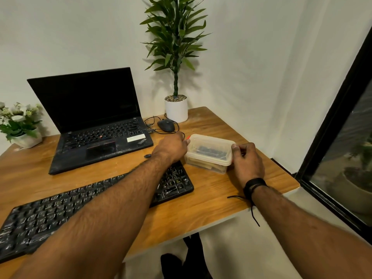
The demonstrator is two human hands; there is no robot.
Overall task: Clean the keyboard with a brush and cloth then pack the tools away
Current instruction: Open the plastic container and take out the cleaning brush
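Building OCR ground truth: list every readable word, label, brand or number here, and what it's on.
"ThinkPad": slanted logo on the laptop palm rest, barely legible.
White sticker beside it: print too small.
Keyboard and laptop key legends: blurred.
Mouse emblem: unreadable.
Plastic container: no text visible.

Black keyboard (96,200), clear container (209,153), orange-brown wood-grain table (211,200).

The room is fairly dim and warm, lit from above and a little in front. The tall plant (175,37) throws a soft, doubled shadow onto the wall (251,57) behind it. The wooden surface (201,198) carries a mild sheen, and the laptop screen (86,99) stays flat black. The window (346,158) at right is dark, with faint reflections. Straight edges bow near the frame's borders, the forearms look stretched, and fine detail is slightly soft and smeared throughout.
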